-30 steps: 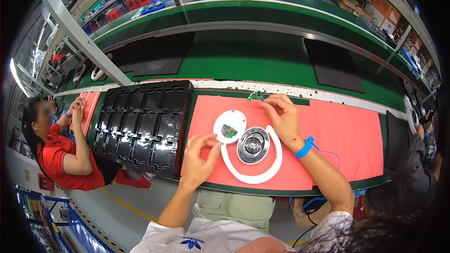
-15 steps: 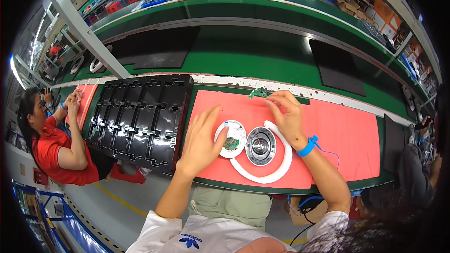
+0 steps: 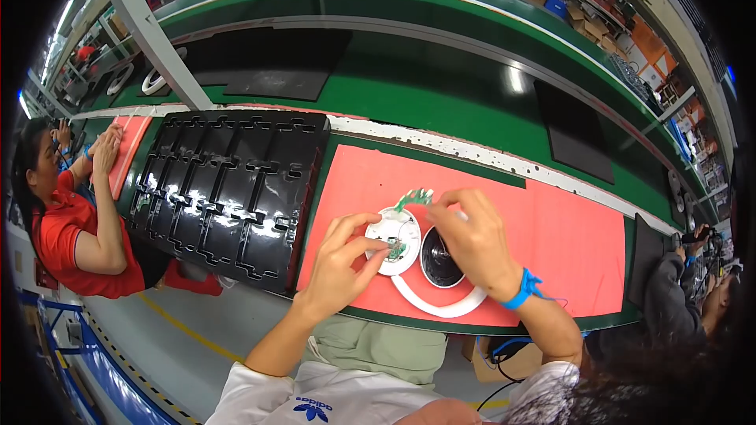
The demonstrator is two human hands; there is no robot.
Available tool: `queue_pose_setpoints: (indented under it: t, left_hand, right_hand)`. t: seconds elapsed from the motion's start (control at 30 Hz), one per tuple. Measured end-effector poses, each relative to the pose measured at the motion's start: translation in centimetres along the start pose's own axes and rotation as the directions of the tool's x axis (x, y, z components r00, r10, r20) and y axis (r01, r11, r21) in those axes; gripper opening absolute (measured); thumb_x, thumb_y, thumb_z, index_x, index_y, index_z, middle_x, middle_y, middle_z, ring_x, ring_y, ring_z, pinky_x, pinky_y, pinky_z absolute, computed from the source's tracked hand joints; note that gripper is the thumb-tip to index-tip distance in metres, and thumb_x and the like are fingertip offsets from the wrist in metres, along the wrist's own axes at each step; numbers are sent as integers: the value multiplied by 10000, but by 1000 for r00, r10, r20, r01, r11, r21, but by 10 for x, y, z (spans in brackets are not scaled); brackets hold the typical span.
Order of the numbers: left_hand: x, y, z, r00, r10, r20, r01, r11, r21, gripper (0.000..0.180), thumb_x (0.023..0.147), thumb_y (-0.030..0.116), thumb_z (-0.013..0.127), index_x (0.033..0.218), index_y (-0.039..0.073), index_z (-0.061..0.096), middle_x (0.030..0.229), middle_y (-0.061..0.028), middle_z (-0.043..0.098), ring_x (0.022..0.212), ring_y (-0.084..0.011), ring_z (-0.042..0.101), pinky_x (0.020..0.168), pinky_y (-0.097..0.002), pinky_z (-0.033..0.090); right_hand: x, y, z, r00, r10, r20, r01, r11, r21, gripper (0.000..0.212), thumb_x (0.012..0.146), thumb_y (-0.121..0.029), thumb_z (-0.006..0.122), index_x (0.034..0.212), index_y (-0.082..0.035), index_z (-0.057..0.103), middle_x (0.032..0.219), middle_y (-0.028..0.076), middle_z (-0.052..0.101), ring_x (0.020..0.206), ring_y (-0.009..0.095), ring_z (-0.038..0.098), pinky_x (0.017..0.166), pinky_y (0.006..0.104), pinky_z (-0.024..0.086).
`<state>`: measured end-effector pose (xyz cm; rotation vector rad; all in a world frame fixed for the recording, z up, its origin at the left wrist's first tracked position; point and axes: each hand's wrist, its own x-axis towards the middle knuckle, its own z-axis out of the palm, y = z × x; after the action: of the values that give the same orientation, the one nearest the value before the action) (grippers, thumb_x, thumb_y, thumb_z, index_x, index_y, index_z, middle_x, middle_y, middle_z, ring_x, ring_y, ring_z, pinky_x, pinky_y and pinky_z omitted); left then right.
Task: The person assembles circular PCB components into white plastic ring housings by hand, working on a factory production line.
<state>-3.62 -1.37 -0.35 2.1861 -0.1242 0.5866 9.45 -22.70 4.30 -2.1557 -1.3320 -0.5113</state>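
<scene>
Both hands have closed in since a second ago, so the fitting looks underway: left hand (image 3: 340,266) now pinches the white round cover (image 3: 395,230) on the red mat (image 3: 551,228), fingers narrow, while right hand (image 3: 475,242) curls over the black disc (image 3: 439,258), grip unclear.

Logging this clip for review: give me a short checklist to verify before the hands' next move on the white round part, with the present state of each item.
1. Left hand on the white round part: ok, fingers touch it.
2. Right hand over the dark round part: ok.
3. Parts lie on the red mat: ok.
4. White ring whole on the mat: ok.
5. Small green board seated: cannot tell.
6. Black tray apart from hands: ok.
</scene>
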Motion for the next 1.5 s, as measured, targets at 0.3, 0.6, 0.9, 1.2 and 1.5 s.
queue_pose_setpoints:
  t: [0.3, 0.6, 0.9, 1.2, 1.5]
  left_hand:
    - [-6, -9, 8, 995, 81, -56, -80, 996, 26, 174, 826, -29, 827, 983, 9, 761, 1297, -147, 723, 1213, -366, 635, 983, -453, 549]
    - [-6, -9, 9, 996, 84, -25, -82, 995, 60, 179, 872, -25, 780, 1029, 4, 699, 1294, -132, 747, 1200, -383, 641, 983, -467, 547]
    - [-6, -7, 11, 997, 76, -18, -74, 990, 121, 178, 881, -24, 760, 1030, 6, 667, 1297, -134, 742, 1167, -378, 653, 964, -469, 546]
    - [-4, -7, 13, 997, 78, -5, -77, 996, 46, 173, 860, -71, 746, 995, -21, 649, 1284, -177, 735, 1131, -398, 656, 926, -463, 563]
    - [1, -2, 11, 993, 84, 77, -94, 985, 148, 173, 832, -29, 726, 977, -45, 634, 1243, -212, 715, 1135, -399, 620, 902, -454, 582]
  right_hand:
    - [-7, -28, 22, 987, 16, 158, -11, 999, -32, 231, 779, -26, 758, 1009, -49, 758, 1020, 84, 668, 939, 278, 656, 785, 409, 536]
    - [-3, -25, 24, 981, 11, 196, 1, 998, -62, 260, 751, -32, 754, 1009, -61, 751, 1033, 83, 673, 950, 283, 651, 783, 414, 532]
    - [7, -25, 29, 978, 44, 204, -34, 998, -51, 281, 833, -115, 830, 1088, -23, 756, 1143, 127, 688, 1104, 321, 651, 895, 438, 537]
    - [2, -20, 39, 969, 97, 226, -113, 992, 58, 316, 844, -58, 816, 1147, 17, 762, 1244, 167, 703, 1102, 349, 674, 920, 457, 546]
    - [8, -17, 37, 947, 124, 297, -140, 990, 33, 276, 868, -35, 776, 1142, 1, 787, 1199, 139, 713, 978, 311, 679, 843, 429, 542]
